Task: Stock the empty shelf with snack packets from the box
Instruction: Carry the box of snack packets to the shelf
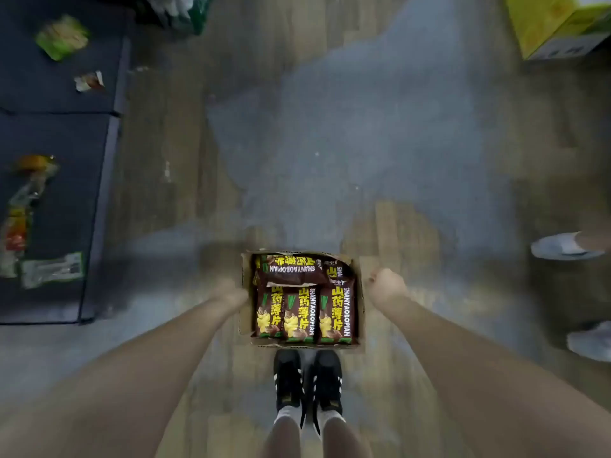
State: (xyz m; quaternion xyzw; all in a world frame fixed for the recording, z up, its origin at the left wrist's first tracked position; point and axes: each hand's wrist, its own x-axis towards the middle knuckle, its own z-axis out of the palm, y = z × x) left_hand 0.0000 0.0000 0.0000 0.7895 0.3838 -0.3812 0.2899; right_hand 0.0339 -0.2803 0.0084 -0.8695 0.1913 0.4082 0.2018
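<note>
Our left hand (231, 294) is blurred at the box (245, 322) side, grip unclear; right hand (385, 285) is clenched beside it, holding nothing. Snack packets (302, 314) fill the box on the floor; we judge stocking barely begun.

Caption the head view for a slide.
Both hands, left hand and right hand, flank an open cardboard box of brown snack packets on the floor, just ahead of black sneakers.

Worn wooden floor (330, 143) beside dark shelving (59, 133).
</note>
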